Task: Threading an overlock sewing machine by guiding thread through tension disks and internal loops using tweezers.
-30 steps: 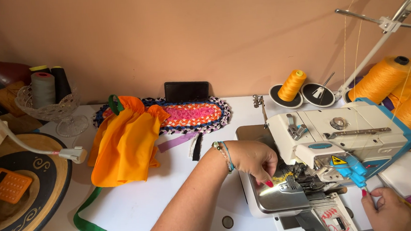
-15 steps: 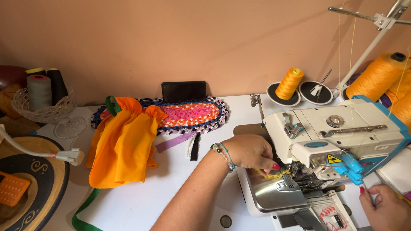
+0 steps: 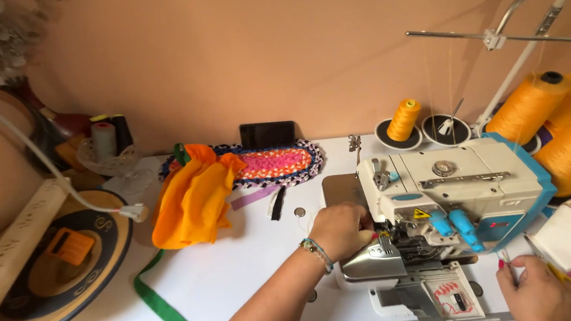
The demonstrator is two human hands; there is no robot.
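The left hand [image 3: 340, 230] is curled at the front left of the overlock machine [image 3: 456, 193], its fingers folded inward against the needle area above the grey cover plate [image 3: 378, 264]; whether they pinch anything cannot be told. A beaded bracelet [image 3: 317, 252] sits on that wrist. The right hand [image 3: 538, 292] rests low on the bench [image 3: 239, 269], to the right of the machine's base, with its fingers closed around something thin whose kind cannot be made out.

Behind the left hand, on the machine's far side, a small orange cone [image 3: 404, 120] stands on a round black stand, with an empty stand [image 3: 447, 129] beside it. Further right, large orange cones [image 3: 547, 121] crowd under the thread rack [image 3: 509, 34].

To the left of the left hand lie a small round button [image 3: 300, 212], a lilac strip [image 3: 256, 197] and a dark strip [image 3: 279, 204]. Beyond them an orange cloth [image 3: 192, 199] is heaped against a braided pink mat [image 3: 272, 162], with a dark phone [image 3: 267, 134] propped at the wall behind. A green strap [image 3: 162, 303] trails from the cloth to the near edge.

Far left, a clear bowl [image 3: 110, 163] holds thread spools. A round dark tray [image 3: 67, 266] carries an orange calculator [image 3: 69, 245], and a white cable [image 3: 55, 174] crosses above it.
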